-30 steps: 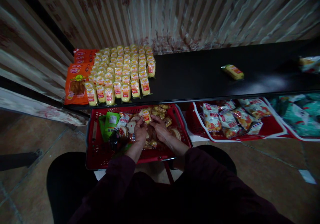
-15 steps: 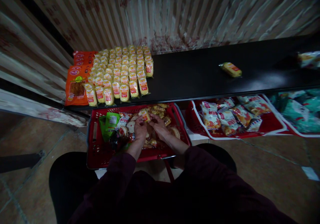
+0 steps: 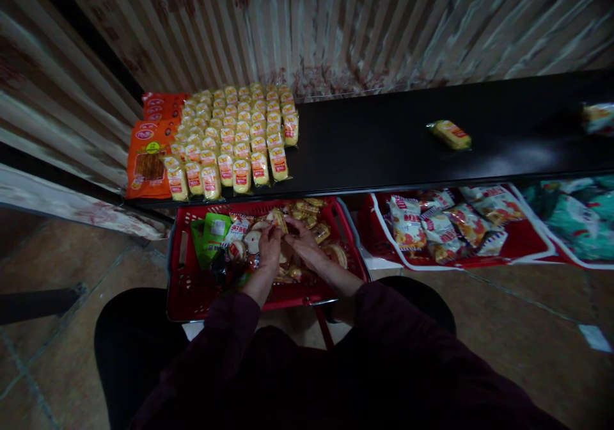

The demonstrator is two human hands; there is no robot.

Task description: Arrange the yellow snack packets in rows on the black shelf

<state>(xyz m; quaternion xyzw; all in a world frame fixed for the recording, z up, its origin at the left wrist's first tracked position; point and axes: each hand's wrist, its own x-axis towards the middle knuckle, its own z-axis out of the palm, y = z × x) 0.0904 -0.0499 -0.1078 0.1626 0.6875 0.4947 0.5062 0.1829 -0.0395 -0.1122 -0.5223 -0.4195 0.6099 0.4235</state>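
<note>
A small wrapped snack cake (image 3: 277,219) with yellow packaging is held between my two hands over a red shopping basket (image 3: 192,302). My left hand (image 3: 269,247) is closed on its left side, and my right hand (image 3: 303,244) grips it from the right. Beneath and around them in the basket lie other packaged snacks, among them a green bag (image 3: 210,237), a round white-topped pack (image 3: 252,241) and several yellow-wrapped pieces (image 3: 307,209). My fingers partly cover the cake.
Many matching yellow cakes (image 3: 242,142) stand in rows on the black shelf (image 3: 364,142), beside orange packets (image 3: 149,161). One single cake (image 3: 451,134) lies farther right. Beneath the shelf, another red basket (image 3: 522,244) holds snack bags (image 3: 439,235); teal packages (image 3: 578,219) sit beyond it.
The cake between my hands has been turned, its orange-red label no longer facing up as before. My hands stay over the basket, and the view has shifted slightly.
</note>
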